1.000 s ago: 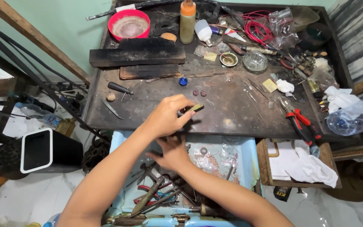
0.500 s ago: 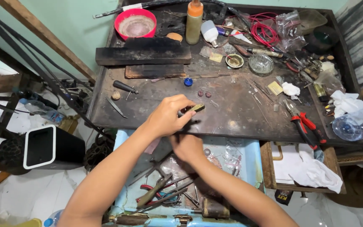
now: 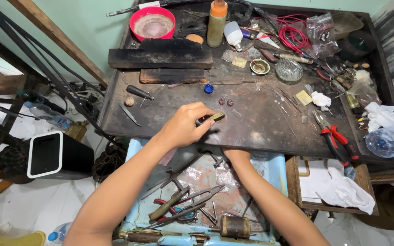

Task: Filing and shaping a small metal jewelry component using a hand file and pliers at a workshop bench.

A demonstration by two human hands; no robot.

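1. The right hand (image 3: 234, 154) is mostly hidden under the edge of the dark, stained metal table (image 3: 261, 132); whether its fingers are spread or closed cannot be told.
2. The left hand (image 3: 183, 125) has its fingers pinched around a small, flat olive-brown metal piece (image 3: 215, 117), whose end sticks out past the fingertips, just above the table.
3. Two small reddish beads (image 3: 225, 102) lie just beyond the fingers.
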